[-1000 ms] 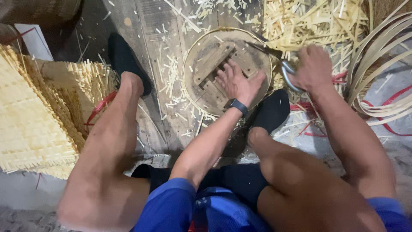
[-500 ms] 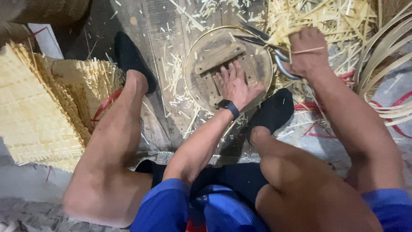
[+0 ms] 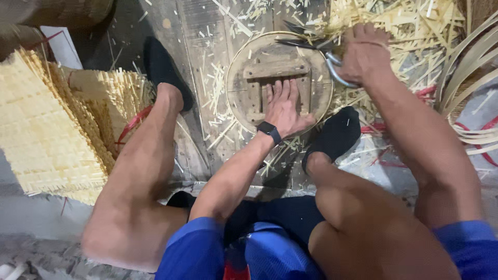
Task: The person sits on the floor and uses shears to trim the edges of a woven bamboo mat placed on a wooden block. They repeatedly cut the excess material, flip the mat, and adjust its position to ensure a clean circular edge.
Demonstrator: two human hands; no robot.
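Note:
A round wooden form [image 3: 244, 93] with a thin bamboo rim lies flat on the plank floor between my feet. My left hand [image 3: 284, 106], with a dark watch on its wrist, presses flat on the wooden crosspieces at the form's centre, fingers spread. My right hand [image 3: 363, 52] grips the handles of large metal scissors [image 3: 311, 44], whose dark blades lie over the form's upper right rim.
Stacks of woven bamboo mats [image 3: 41, 124] lie at the left. Loose bamboo trimmings [image 3: 404, 21] cover the floor at the top right. Curved bamboo strips [image 3: 467, 62] and red cord [image 3: 482, 140] are at the right. My dark-socked feet [image 3: 163, 70] flank the form.
My right hand has moved the scissors up along the form's right rim toward its top. My left hand stays pressed on the form, which sits slightly turned.

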